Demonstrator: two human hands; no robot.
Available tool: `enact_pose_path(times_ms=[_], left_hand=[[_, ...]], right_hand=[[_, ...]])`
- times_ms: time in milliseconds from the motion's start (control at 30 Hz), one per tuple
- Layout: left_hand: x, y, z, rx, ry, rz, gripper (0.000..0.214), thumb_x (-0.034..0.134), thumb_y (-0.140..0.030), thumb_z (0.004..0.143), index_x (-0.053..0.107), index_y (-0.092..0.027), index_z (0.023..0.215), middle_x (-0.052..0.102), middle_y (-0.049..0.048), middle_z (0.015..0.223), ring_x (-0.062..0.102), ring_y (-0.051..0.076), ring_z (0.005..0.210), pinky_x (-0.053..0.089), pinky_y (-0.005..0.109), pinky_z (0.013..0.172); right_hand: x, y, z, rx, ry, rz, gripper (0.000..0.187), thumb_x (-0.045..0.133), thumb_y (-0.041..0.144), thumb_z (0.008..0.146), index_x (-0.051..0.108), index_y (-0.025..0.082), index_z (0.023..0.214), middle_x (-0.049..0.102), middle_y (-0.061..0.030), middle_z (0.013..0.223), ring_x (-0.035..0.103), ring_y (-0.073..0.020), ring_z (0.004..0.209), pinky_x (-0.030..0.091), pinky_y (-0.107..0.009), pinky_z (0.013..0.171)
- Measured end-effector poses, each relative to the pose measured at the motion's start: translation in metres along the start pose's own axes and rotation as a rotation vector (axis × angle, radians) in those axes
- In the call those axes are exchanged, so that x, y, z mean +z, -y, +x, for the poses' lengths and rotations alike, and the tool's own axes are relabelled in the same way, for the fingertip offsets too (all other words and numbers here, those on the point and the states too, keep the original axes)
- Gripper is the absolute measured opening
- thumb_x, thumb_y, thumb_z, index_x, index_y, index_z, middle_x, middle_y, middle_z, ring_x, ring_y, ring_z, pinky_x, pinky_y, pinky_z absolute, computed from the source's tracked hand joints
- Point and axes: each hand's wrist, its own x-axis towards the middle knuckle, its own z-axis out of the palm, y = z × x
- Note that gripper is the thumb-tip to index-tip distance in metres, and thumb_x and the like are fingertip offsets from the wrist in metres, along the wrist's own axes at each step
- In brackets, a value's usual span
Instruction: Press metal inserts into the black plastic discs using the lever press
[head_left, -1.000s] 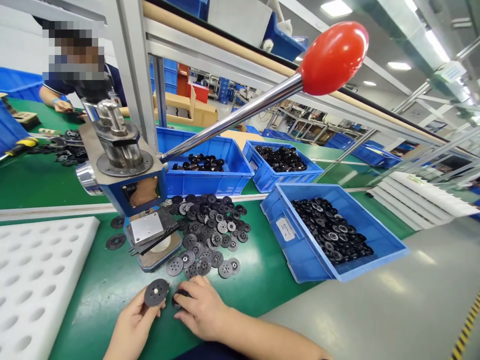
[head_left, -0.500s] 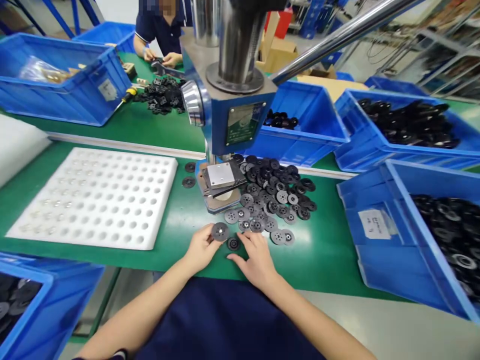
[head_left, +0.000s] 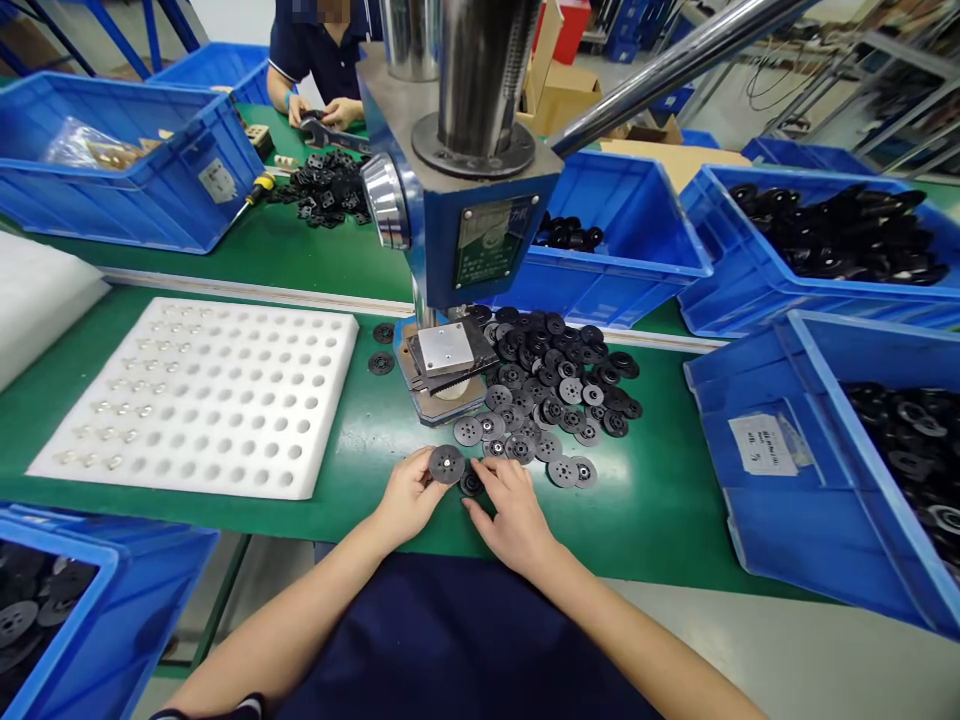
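Note:
My left hand (head_left: 409,497) pinches a round black plastic disc (head_left: 447,464) by its edge, flat face up, with a small bright spot at its centre. Close beside it, a second black disc (head_left: 471,484) with a ringed hub lies low at the table. Around that one my right hand (head_left: 514,508) has closed, fingertips at the upper rim and thumb at the lower; part of the disc is hidden. Just beyond both hands spreads a heap of similar discs (head_left: 551,390). A lever press (head_left: 480,240) stands behind, with a metal plate (head_left: 446,347) on its base.
A white foam tray (head_left: 247,400) with rows of holes, some holding small clear pieces, lies left. Blue bins with black parts stand right (head_left: 750,520), behind (head_left: 592,290) and lower left (head_left: 150,570). Across the table a co-worker's hands (head_left: 330,112) handle a part near a screwdriver (head_left: 259,190).
My right hand's fingers have come in onto the second disc, which they stood apart from before. My left hand keeps its disc. The whole view has shifted slightly.

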Motion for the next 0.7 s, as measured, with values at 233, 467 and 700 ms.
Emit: enact_pose_path(times_ms=[233,467,700], left_hand=[[0.0,0.002,0.0,0.031,-0.009,0.018,0.017,0.059,-0.027,0.089,0.062,-0.016,0.077,0.06,0.0024,0.073,0.055,0.015,0.068,0.045,0.026,0.063],[-0.001,-0.002,0.001,0.063,0.004,0.087,0.015,0.057,-0.028,0.09,0.064,-0.016,0.081,0.065,0.0045,0.079,0.059,0.017,0.072,0.048,0.028,0.069],[0.0,0.004,-0.003,0.148,0.025,0.151,0.022,0.053,-0.03,0.092,0.07,-0.017,0.096,0.073,0.0104,0.092,0.067,0.023,0.086,0.055,0.037,0.079]], right_hand=[[0.004,0.002,0.005,0.045,-0.02,-0.013,0.036,0.071,0.035,0.086,0.065,0.019,0.117,0.063,-0.0117,0.103,0.056,-0.0262,0.095,0.051,-0.044,0.08],[-0.021,0.005,0.016,0.079,-0.235,0.149,0.032,0.067,0.035,0.089,0.064,0.022,0.118,0.062,-0.0094,0.105,0.059,-0.0234,0.098,0.054,-0.042,0.085],[-0.026,0.037,0.028,-0.018,-0.185,0.227,0.035,0.069,0.036,0.088,0.064,0.023,0.12,0.063,-0.0084,0.103,0.058,-0.0225,0.098,0.053,-0.041,0.085]])
